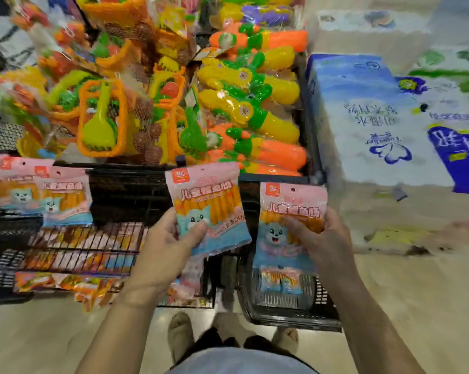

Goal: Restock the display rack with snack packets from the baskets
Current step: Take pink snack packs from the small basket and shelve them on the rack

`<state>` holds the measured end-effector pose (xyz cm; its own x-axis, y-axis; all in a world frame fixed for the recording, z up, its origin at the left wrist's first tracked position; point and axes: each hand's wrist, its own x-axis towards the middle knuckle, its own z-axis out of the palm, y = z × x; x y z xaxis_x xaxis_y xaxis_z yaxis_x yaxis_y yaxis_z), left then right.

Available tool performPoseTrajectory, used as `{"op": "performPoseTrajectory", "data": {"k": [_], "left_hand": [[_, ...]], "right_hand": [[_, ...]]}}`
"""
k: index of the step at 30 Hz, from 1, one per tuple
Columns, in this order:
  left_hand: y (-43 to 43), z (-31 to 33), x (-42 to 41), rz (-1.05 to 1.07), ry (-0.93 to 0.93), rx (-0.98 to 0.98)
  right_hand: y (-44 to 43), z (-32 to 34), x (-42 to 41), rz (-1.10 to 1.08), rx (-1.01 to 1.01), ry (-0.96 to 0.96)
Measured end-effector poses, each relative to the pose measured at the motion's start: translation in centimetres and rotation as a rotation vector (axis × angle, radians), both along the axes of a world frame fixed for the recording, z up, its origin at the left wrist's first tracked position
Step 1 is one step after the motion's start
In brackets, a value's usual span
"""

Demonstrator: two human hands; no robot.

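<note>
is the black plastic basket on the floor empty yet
Not empty: a few pink snack packets lie inside the black plastic basket.

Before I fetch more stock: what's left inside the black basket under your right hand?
Two snack packets lie on the basket floor. The packet in the right hand hides the far part.

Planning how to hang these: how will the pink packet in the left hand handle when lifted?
Probably light: the left hand holds the pink packet upright by its lower corner alone. Likely stiff, since the sticks inside keep it flat. Its glossy film may be slippery.
</note>
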<state>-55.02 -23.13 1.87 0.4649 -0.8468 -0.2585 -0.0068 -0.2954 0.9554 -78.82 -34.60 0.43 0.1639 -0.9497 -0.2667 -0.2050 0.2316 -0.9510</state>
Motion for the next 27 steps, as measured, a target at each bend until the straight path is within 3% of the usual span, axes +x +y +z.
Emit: {"op": "performPoseTrajectory", "data": {"k": [7, 14, 20, 27], "left_hand": [[-2.6, -2.6, -10.5, -0.016, 0.006, 0.083], [-5.1, -8.3, -15.2, -0.042, 0.014, 0.199], [-7.5, -17.9, -16.1, -0.072, 0.061, 0.382], [-10.8, -34.9, -16.8, -0.109, 0.030, 0.573]], "right_hand": [[-4.0, -3.0, -10.5, 0.013, 0.006, 0.084], [-5.7, -8.4, -15.5, -0.021, 0.027, 0.162], [-6.5, -15.8, -17.2, -0.092, 0.134, 0.215], [-8.0, -30.9, -18.4, -0.109, 0.233, 0.295]]}}
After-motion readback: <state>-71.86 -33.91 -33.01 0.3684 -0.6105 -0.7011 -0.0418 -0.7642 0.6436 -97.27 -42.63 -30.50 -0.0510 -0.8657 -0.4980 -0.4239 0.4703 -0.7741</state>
